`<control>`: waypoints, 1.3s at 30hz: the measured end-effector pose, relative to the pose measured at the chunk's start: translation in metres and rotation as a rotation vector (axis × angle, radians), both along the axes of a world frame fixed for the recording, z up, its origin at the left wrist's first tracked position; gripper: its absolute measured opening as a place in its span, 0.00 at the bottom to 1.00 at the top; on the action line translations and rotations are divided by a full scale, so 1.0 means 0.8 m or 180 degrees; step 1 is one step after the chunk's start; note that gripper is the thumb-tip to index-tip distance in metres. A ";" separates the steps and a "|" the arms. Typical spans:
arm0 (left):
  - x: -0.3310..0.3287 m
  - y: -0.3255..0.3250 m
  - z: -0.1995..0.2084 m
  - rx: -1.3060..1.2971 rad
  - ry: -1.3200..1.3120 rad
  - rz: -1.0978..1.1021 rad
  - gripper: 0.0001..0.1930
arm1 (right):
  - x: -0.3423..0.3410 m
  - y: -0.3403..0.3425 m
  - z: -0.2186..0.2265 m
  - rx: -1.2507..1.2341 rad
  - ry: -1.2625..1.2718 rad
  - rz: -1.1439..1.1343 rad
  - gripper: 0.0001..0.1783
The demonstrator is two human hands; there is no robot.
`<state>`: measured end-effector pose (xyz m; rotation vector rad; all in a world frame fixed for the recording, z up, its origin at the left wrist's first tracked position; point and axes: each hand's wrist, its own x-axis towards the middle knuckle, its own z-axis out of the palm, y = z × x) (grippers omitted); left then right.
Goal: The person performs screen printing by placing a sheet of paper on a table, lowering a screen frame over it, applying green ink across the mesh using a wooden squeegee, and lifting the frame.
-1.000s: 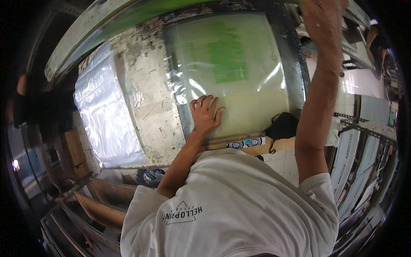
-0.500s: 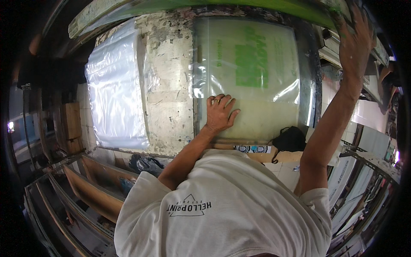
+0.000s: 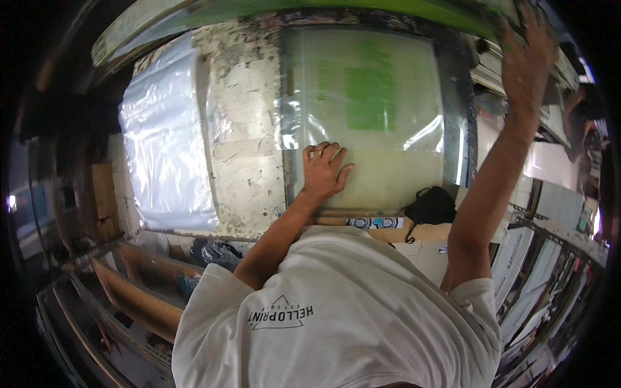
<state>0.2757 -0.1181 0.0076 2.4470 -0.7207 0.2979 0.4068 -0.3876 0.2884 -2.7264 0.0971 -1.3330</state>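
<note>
My left hand lies with fingers spread on the near edge of a clear plastic sheet printed in green. The sheet rests on a pale, glassy printing surface, and the bare part of that surface shows on the near side. At the upper right my right hand, somewhat blurred, grips the right end of a raised, green-stained screen frame. Its thumb is on the inner side and its fingers along the outer side. The frame spans the far edge of the worktop.
A stack of clear plastic sheets lies on the left of the stained worktop. Near the front edge sit a black cloth item with loops and a cardboard strip. Wooden racks stand lower left, metal shelving right.
The whole view has shifted slightly. The raised frame and my right hand show a little motion blur; my left hand stays on the sheet's near edge.
</note>
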 end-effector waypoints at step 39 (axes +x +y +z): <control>0.035 0.029 -0.025 -0.0646 -0.0283 0.0820 0.21 | -0.008 0.001 0.003 0.0716 -0.0084 0.0872 0.23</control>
